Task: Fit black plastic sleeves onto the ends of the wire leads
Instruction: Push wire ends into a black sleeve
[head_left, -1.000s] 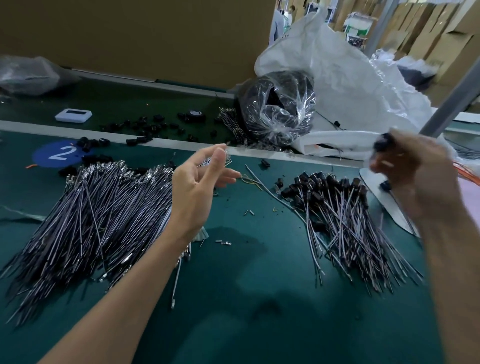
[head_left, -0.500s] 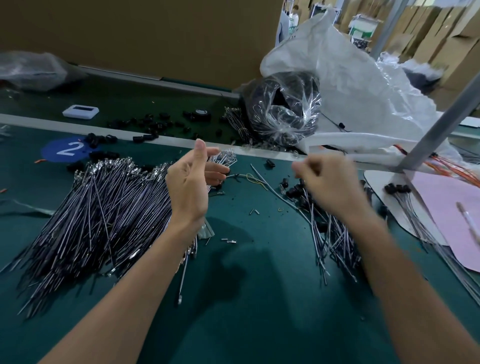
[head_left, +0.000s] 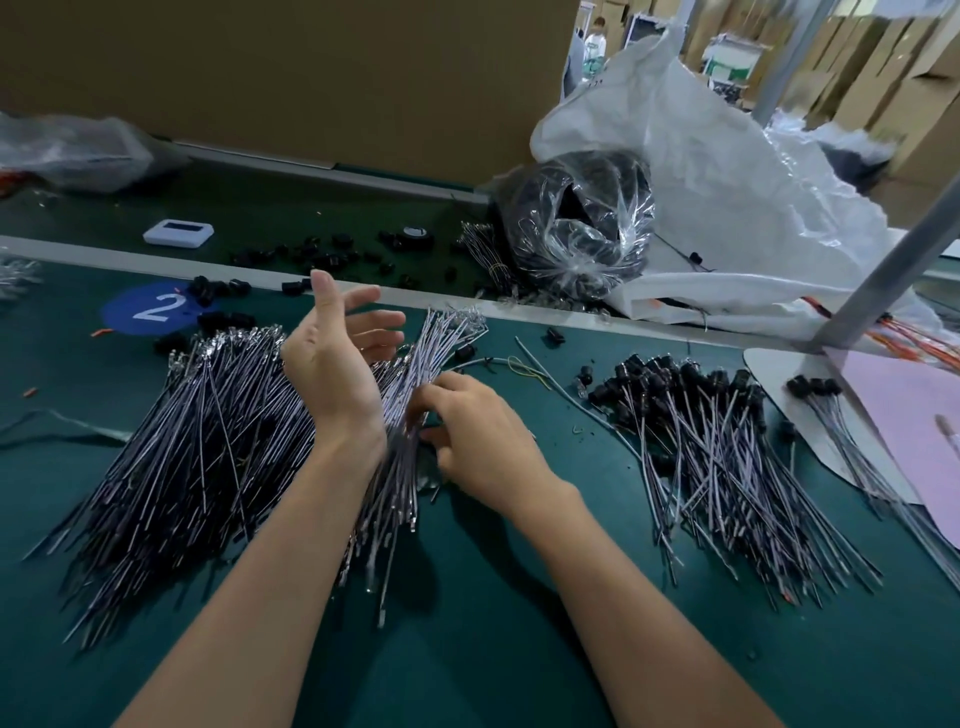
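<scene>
Coming back across, the right hand curls into the heap of thin grey wires on the green bench, grip unclear, the left hand spread above, so another wire begins.

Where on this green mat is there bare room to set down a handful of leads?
Bare mat at the near edge, between the unsleeved lead pile and the sleeved lead pile. Crowded along the far rail: loose sleeves and a clear bag.
</scene>
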